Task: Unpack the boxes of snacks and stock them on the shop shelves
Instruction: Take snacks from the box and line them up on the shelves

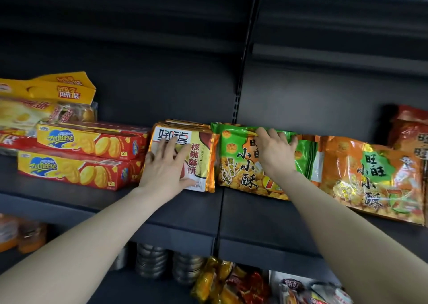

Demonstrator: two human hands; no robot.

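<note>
- The dark shelf carried the snacks in one row.
- An orange bag lay at the right, just beside the green bags.
- The green bags leaned in the middle. The right hand was on their upper part, its fingers bent over the top edge and gripping it.
- Two red biscuit boxes lay at the left.
- The gold packs stood between the boxes and the green bags. The left hand pressed flat on the front pack, fingers straight and apart.
</note>
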